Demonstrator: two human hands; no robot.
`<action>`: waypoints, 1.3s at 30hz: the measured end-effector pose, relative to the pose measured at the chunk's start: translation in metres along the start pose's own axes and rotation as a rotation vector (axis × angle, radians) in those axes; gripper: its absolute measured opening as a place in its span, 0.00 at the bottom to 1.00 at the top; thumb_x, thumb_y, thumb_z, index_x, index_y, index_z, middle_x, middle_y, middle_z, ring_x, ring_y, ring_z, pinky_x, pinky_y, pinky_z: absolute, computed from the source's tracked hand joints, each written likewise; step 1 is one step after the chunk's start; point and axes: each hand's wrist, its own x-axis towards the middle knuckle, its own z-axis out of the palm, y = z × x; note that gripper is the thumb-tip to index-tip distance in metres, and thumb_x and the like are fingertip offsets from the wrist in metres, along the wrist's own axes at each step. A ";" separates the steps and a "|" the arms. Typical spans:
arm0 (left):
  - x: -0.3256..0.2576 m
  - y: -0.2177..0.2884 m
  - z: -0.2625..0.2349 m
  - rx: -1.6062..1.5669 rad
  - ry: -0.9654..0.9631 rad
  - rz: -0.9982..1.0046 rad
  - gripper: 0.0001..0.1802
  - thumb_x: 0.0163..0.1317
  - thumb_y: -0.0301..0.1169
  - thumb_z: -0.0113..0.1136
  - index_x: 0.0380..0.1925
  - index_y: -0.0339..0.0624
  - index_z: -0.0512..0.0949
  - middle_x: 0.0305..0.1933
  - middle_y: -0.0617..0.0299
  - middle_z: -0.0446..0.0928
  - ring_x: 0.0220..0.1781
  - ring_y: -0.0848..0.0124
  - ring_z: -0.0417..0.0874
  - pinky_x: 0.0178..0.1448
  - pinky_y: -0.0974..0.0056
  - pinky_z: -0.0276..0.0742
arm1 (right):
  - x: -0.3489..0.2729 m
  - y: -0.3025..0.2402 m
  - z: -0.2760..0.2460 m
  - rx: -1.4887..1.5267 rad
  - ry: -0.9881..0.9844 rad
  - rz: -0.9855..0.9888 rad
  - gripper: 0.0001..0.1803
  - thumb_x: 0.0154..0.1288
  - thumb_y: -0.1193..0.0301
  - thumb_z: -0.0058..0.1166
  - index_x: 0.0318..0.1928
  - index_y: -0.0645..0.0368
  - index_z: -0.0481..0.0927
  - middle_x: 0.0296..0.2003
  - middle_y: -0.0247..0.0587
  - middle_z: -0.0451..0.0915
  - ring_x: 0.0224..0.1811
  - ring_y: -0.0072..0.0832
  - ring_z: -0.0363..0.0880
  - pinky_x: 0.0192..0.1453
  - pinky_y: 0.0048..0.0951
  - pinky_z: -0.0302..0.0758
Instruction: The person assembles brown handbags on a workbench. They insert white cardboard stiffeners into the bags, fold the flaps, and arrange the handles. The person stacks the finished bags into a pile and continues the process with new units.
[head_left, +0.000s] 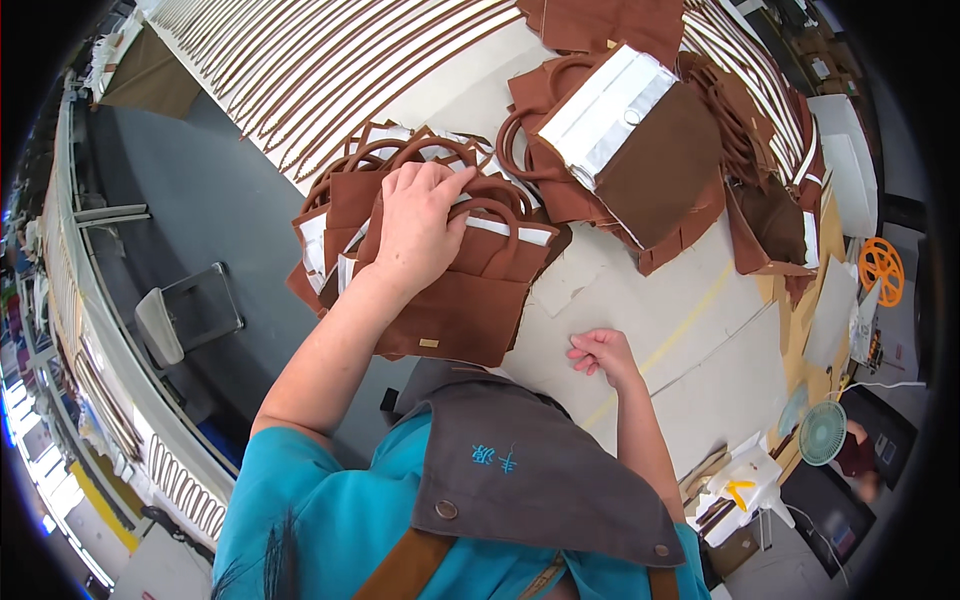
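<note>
A pile of brown bag panels (450, 315) with rounded handles lies at the table's near left edge. My left hand (418, 222) reaches over it, fingers bent down over the top edge of one panel, thumb beside a brown handle (500, 215). The fingertips are partly hidden behind the panel. A small gold-coloured plate (429, 343) sits low on the front panel, and white strips show along several edges. To the right of the pile, my right hand (603, 354) hovers by the table's near edge, fingers curled together, nothing visible in them.
A second stack of brown panels (665, 160) with a white strip (610, 115) lies further right. Long brown strips (350, 70) line the far table. A folding chair (185, 315) stands on the left floor. A green fan (822, 433) and orange reel (881, 272) are at right.
</note>
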 end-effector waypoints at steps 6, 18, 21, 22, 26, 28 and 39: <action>-0.017 0.004 0.002 -0.136 0.172 0.193 0.22 0.38 0.19 0.63 0.38 0.50 0.81 0.36 0.66 0.75 0.43 0.62 0.74 0.55 0.57 0.62 | 0.000 -0.002 -0.001 0.014 -0.021 0.017 0.16 0.60 0.62 0.68 0.36 0.64 0.84 0.29 0.43 0.85 0.22 0.26 0.83 0.21 0.22 0.72; -0.042 0.008 -0.002 -0.176 0.352 0.296 0.26 0.28 0.23 0.63 0.35 0.54 0.84 0.35 0.72 0.73 0.41 0.66 0.73 0.51 0.57 0.62 | 0.001 -0.007 0.002 0.046 0.000 -0.100 0.12 0.63 0.65 0.65 0.38 0.63 0.83 0.28 0.41 0.85 0.26 0.24 0.82 0.28 0.22 0.74; -0.047 0.015 -0.002 -0.171 0.337 0.262 0.27 0.27 0.23 0.63 0.37 0.53 0.85 0.35 0.72 0.73 0.41 0.67 0.73 0.52 0.58 0.61 | 0.001 -0.035 0.013 0.139 0.053 -0.403 0.13 0.64 0.66 0.65 0.41 0.63 0.82 0.32 0.41 0.85 0.33 0.24 0.83 0.38 0.23 0.76; -0.048 0.016 -0.002 -0.174 0.333 0.254 0.28 0.27 0.23 0.62 0.37 0.53 0.85 0.35 0.72 0.73 0.41 0.67 0.73 0.53 0.58 0.60 | -0.002 -0.055 0.019 0.181 0.071 -0.522 0.13 0.64 0.67 0.64 0.43 0.63 0.82 0.34 0.41 0.85 0.35 0.24 0.83 0.42 0.24 0.76; -0.049 0.017 -0.006 -0.178 0.317 0.235 0.29 0.26 0.24 0.63 0.39 0.54 0.85 0.35 0.71 0.72 0.42 0.67 0.73 0.54 0.58 0.60 | -0.045 -0.160 0.075 -0.254 0.199 -0.996 0.25 0.60 0.72 0.65 0.58 0.62 0.78 0.53 0.45 0.80 0.57 0.32 0.78 0.62 0.32 0.71; -0.055 0.018 -0.005 -0.177 0.298 0.225 0.30 0.28 0.24 0.65 0.41 0.54 0.85 0.36 0.71 0.73 0.44 0.67 0.74 0.58 0.56 0.60 | -0.042 -0.169 0.089 -0.328 0.112 -0.948 0.27 0.59 0.74 0.65 0.60 0.61 0.76 0.56 0.45 0.79 0.59 0.32 0.77 0.63 0.32 0.71; -0.007 -0.010 -0.055 -0.002 0.244 0.062 0.22 0.55 0.36 0.68 0.50 0.40 0.80 0.55 0.55 0.77 0.61 0.51 0.72 0.66 0.50 0.65 | -0.054 -0.172 0.102 -0.258 -0.037 -0.927 0.17 0.55 0.89 0.49 0.43 0.63 0.82 0.42 0.38 0.79 0.43 0.24 0.79 0.51 0.25 0.75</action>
